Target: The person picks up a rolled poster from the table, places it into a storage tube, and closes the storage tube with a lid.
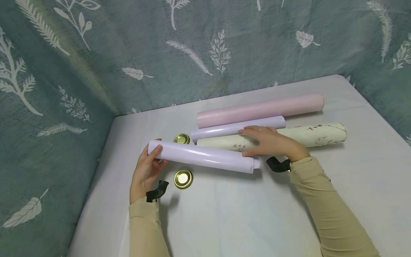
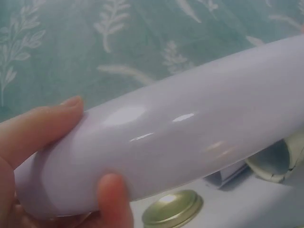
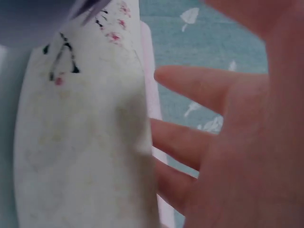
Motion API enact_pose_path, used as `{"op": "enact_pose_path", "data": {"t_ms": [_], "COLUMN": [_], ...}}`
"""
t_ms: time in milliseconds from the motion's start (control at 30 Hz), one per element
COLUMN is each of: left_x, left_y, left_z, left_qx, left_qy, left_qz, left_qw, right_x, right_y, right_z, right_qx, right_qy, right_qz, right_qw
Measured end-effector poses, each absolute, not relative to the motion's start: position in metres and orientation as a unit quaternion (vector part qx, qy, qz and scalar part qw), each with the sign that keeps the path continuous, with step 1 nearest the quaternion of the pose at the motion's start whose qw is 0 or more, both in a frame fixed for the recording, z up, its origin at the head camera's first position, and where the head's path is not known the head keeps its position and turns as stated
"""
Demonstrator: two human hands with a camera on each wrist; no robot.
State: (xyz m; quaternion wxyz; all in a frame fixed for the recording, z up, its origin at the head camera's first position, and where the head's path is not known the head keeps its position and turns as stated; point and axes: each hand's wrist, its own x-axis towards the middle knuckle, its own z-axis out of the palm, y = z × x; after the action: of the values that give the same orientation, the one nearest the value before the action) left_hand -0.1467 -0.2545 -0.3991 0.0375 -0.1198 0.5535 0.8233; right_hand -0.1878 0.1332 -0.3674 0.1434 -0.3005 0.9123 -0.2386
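My left hand grips the left end of a glossy pale lilac roll, raised and tilted slightly down to the right. In the left wrist view, the thumb and fingers wrap the end of this roll. Spread fingers of my right hand reach over a cream roll with a floral print, the thumb near the held roll's right end; whether it touches is unclear. The right wrist view has the right hand with extended fingers beside the floral roll.
Behind the hands lie a second lilac roll and, farther back, a pink roll. Two gold lids sit at the left, one in front of the held roll, another behind it. Patterned green fabric borders the white table.
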Motion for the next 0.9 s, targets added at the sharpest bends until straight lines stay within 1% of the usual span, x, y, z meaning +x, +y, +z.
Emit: {"op": "enact_pose_path", "data": {"t_ms": [100,300,500,567,700,800,900], "left_x": [-0.142,-0.137,-0.131,-0.130,-0.129,-0.128,-0.127], "left_y": [-0.264,-0.281,-0.296,-0.300,-0.304,-0.304,-0.304], "left_z": [-0.399,-0.401,-0.406,-0.409,-0.414,-0.416,-0.418], "left_qx": [-0.139,-0.144,-0.153,-0.144,-0.099,-0.072,-0.068], "left_qy": [0.539,0.496,0.445,0.419,0.367,0.350,0.334], "left_qz": [0.831,0.856,0.882,0.895,0.922,0.929,0.933], "left_qw": [0.015,-0.017,-0.038,-0.050,-0.075,-0.093,-0.116], "right_x": [-0.190,-0.192,-0.194,-0.194,-0.194,-0.194,-0.195], "right_y": [0.131,0.135,0.134,0.133,0.132,0.130,0.129], "right_z": [-0.371,-0.374,-0.377,-0.378,-0.380,-0.380,-0.380], "right_qx": [-0.302,-0.290,-0.306,-0.308,-0.298,-0.288,-0.275], "right_qy": [0.908,0.915,0.917,0.919,0.926,0.931,0.937], "right_qz": [-0.253,-0.250,-0.235,-0.228,-0.217,-0.209,-0.198], "right_qw": [0.141,0.125,0.102,0.095,0.083,0.082,0.086]}}
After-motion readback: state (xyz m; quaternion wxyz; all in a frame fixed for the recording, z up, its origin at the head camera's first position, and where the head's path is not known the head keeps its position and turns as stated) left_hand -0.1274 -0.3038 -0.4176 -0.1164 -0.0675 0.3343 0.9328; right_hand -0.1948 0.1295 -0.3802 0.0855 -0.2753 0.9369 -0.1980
